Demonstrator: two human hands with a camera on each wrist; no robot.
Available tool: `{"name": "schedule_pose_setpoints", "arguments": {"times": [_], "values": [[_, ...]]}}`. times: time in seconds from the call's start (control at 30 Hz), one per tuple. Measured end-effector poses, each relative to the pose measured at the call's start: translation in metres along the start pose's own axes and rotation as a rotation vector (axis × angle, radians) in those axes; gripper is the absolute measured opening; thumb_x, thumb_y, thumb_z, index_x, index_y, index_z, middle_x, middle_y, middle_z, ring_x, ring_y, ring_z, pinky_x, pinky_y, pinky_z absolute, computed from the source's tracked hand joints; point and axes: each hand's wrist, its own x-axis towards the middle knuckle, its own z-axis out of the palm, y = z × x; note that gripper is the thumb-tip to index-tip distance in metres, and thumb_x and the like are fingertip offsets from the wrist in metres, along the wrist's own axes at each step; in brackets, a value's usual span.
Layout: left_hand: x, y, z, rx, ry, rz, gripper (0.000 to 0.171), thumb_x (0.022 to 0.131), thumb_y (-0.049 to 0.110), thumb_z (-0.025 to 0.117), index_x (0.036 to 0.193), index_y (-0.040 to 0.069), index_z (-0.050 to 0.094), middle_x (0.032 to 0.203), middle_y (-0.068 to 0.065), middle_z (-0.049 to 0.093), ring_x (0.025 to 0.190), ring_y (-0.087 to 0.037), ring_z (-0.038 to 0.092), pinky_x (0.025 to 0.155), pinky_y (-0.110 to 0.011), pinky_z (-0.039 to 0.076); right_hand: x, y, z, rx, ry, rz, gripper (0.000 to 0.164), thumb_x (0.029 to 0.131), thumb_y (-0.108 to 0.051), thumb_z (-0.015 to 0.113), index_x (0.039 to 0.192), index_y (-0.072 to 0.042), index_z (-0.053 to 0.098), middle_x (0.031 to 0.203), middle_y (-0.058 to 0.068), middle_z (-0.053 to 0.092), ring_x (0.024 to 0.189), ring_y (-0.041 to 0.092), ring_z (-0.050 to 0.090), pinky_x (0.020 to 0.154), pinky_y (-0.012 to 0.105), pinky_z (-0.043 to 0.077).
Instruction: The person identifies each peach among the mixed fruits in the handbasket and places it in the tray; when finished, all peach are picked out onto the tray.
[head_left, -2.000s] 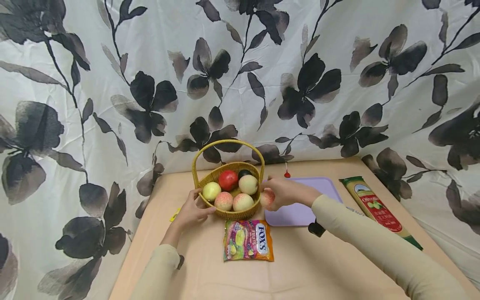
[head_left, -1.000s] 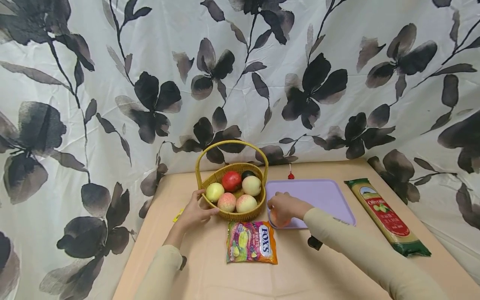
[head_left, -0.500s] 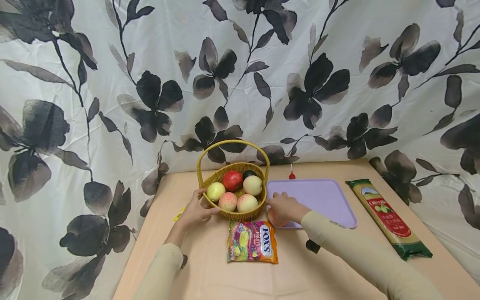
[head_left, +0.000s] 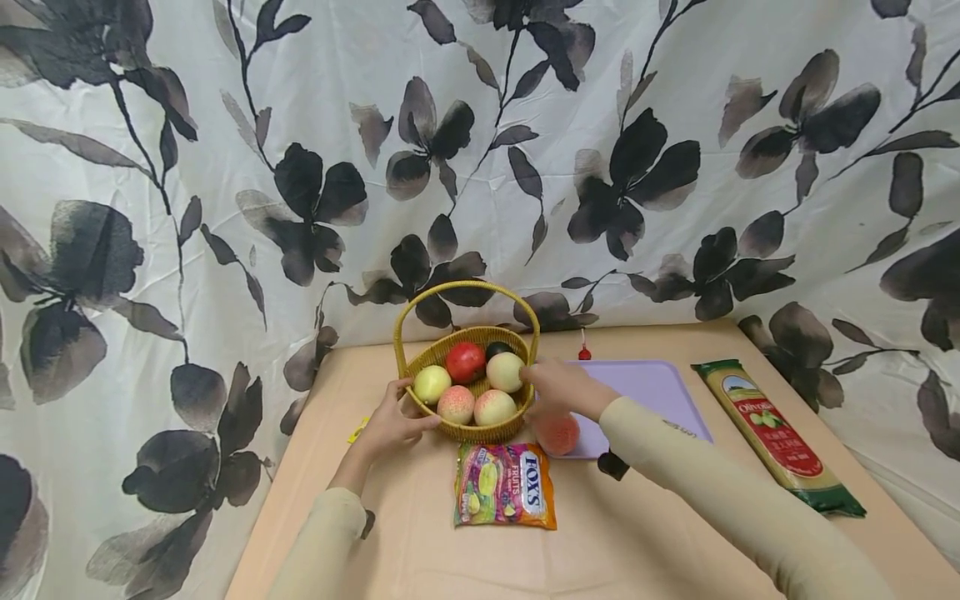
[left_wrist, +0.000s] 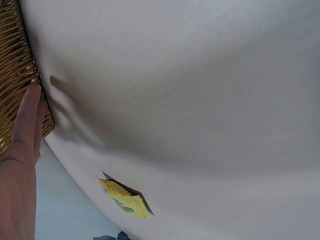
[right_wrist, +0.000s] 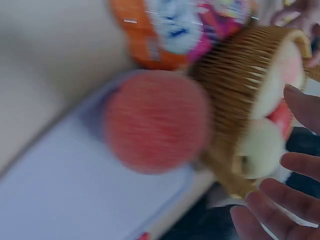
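A yellow wicker basket (head_left: 480,434) with a tall handle holds a yellow-green fruit (head_left: 432,385), a red fruit (head_left: 466,362), a dark fruit (head_left: 495,349) and several peaches (head_left: 495,407). My left hand (head_left: 387,427) rests against the basket's left side, fingers straight along the wicker in the left wrist view. My right hand (head_left: 566,387) is at the basket's right rim with fingers spread, close to a pale peach (head_left: 504,372). Just below that hand, another peach (right_wrist: 157,121) sits on the near left corner of the lilac tray (head_left: 637,383).
A colourful Fox's Fruits candy bag (head_left: 505,487) lies in front of the basket. Far right is a long Olivoila packet (head_left: 777,437). A small yellow wrapper (left_wrist: 125,199) lies left of the basket, and a small red item (head_left: 584,353) is behind the tray. Floral cloth hangs behind.
My right hand carried a peach from beside the basket to the tray corner, let it go, then moved back up and left to the basket rim. My left hand stays at the basket.
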Motion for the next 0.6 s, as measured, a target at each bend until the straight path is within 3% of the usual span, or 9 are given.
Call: {"name": "schedule_pose_setpoints", "arguments": {"times": [0.07,0.2,0.37,0.5,0.6], "values": [[-0.001,0.000,-0.001,0.004,0.001,0.000,0.108,0.082,0.038,0.090,0.160,0.013,0.018,0.172,-0.024,0.010,0.146,-0.044,0.041,0.081,-0.035,0.059,0.011,-0.007,-0.011,0.016,0.009,-0.032,0.057,0.080,-0.028,0.090,0.126,-0.002,0.067,0.119,0.016,0.069,0.108,0.032,0.064,0.090,0.049,0.057],[-0.001,0.001,-0.004,0.027,0.007,0.006,0.108,0.082,0.038,0.091,0.159,0.012,0.019,0.171,-0.026,0.014,0.153,-0.048,0.029,0.080,-0.033,0.058,0.037,-0.019,-0.028,0.000,0.006,-0.063,0.058,0.083,-0.028,0.086,0.131,-0.001,0.066,0.129,0.018,0.067,0.121,0.036,0.061,0.101,0.050,0.053],[-0.002,0.002,-0.004,0.030,0.012,0.013,0.108,0.081,0.037,0.091,0.158,0.011,0.021,0.170,-0.027,0.015,0.153,-0.048,0.029,0.078,-0.033,0.057,0.068,-0.024,-0.035,-0.023,-0.016,-0.097,0.048,0.081,-0.024,0.085,0.123,-0.007,0.070,0.121,0.010,0.073,0.113,0.028,0.064,0.097,0.043,0.054],[-0.002,0.002,-0.003,0.035,0.020,0.016,0.108,0.079,0.038,0.093,0.158,0.012,0.023,0.171,-0.025,0.018,0.155,-0.045,0.027,0.077,-0.033,0.057,0.084,-0.022,-0.029,0.006,-0.064,-0.104,0.038,0.080,-0.018,0.084,0.116,-0.009,0.073,0.107,0.007,0.073,0.096,0.022,0.061,0.086,0.035,0.051],[-0.003,0.002,-0.003,0.044,0.024,0.017,0.108,0.079,0.038,0.093,0.157,0.012,0.024,0.170,-0.026,0.020,0.150,-0.045,0.033,0.074,-0.033,0.056,0.094,-0.019,-0.020,0.012,-0.111,-0.093,0.039,0.080,-0.015,0.081,0.118,-0.009,0.073,0.102,0.007,0.070,0.091,0.022,0.056,0.085,0.034,0.049]]}}
